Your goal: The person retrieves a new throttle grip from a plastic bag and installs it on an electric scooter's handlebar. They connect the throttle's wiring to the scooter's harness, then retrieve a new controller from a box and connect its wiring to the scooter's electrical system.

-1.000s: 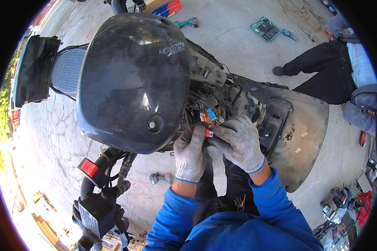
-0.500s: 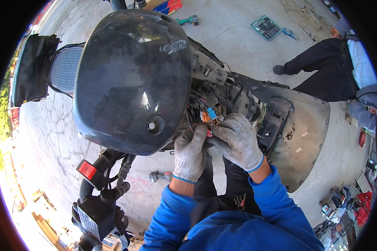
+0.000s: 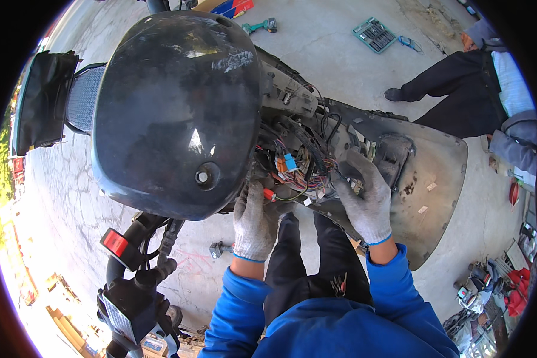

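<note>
My left hand (image 3: 254,219), in a grey-white knit glove, is closed at the edge of the black scooter body panel (image 3: 161,119). At its fingertips is a red connector (image 3: 269,194), with a yellow-green wire running to the right. My right hand (image 3: 367,194), gloved alike, reaches into the wiring bay with thumb and forefinger apart, beside a bundle of coloured wires (image 3: 316,182). Between the hands, orange and blue connectors (image 3: 286,163) sit among the wires. A small white connector (image 3: 307,202) hangs below them. Some fingertips of both hands are hidden.
Handlebars (image 3: 138,277) with a red reflector stand at the lower left. A cordless drill (image 3: 221,249) lies on the concrete under the panel, a green power tool (image 3: 259,25) and a tool case (image 3: 374,35) farther off. A person (image 3: 459,89) is at the right.
Both hands were together at the red connector. The right hand has moved right, to the wire bundle, while the left has shifted slightly left and down. The view has shifted a little.
</note>
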Motion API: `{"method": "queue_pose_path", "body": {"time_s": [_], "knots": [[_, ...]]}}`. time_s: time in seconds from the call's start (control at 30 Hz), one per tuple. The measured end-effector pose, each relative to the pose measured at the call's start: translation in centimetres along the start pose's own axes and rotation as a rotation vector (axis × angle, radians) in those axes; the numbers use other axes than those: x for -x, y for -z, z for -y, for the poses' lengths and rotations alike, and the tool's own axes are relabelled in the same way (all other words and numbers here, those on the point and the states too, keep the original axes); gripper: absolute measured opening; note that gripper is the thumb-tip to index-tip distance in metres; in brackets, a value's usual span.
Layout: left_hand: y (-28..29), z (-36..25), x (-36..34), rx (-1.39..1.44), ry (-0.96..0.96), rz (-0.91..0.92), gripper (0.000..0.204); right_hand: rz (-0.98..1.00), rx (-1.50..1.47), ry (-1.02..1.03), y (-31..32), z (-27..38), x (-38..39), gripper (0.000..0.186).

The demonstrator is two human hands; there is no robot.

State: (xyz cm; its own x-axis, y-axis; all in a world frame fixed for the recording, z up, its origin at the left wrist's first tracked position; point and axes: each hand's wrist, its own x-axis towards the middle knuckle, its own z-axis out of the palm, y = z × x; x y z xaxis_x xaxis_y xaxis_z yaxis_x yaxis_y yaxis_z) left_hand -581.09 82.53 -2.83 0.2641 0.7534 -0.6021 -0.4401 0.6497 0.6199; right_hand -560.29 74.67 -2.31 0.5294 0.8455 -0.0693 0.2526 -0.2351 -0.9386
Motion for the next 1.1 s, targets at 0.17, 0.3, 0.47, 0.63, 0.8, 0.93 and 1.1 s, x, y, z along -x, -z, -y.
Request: {"method": "queue_pose_path", "body": {"time_s": [0.17,0.3,0.47,0.63,0.8,0.93,1.1], "knots": [[-0.1,0.4,0.1,0.026,0.005,0.001,0.039,0.071,-0.563,-0.496,-0.4,0.6,2.4,0.027],[-0.7,0.2,0.4,0.037,0.015,0.086,0.037,0.231,-0.601,-0.693,-2.2,0.9,3.0,0.028],[0.1,0.8,0.3,0.051,0.002,0.034,0.040,0.223,-0.871,-0.781,-4.9,-0.4,3.2,0.034],[-0.2,0.8,0.6,-0.059,0.009,-0.034,0.041,0.154,-1.056,-0.824,-5.9,-0.4,2.9,0.033],[0.6,0.0,0.3,-0.102,-0.002,0.129,0.045,0.132,-0.931,-0.821,-7.4,-0.5,2.5,0.028],[0.3,0.5,0.3,-0.224,-0.062,-0.041,0.049,0.133,-0.634,-0.662,-8.2,-1.1,2.1,0.029],[1.1,1.1,0.0,-0.375,-0.090,-0.025,0.048,0.129,-0.203,-0.397,-7.8,-1.9,2.6,0.034]]}}
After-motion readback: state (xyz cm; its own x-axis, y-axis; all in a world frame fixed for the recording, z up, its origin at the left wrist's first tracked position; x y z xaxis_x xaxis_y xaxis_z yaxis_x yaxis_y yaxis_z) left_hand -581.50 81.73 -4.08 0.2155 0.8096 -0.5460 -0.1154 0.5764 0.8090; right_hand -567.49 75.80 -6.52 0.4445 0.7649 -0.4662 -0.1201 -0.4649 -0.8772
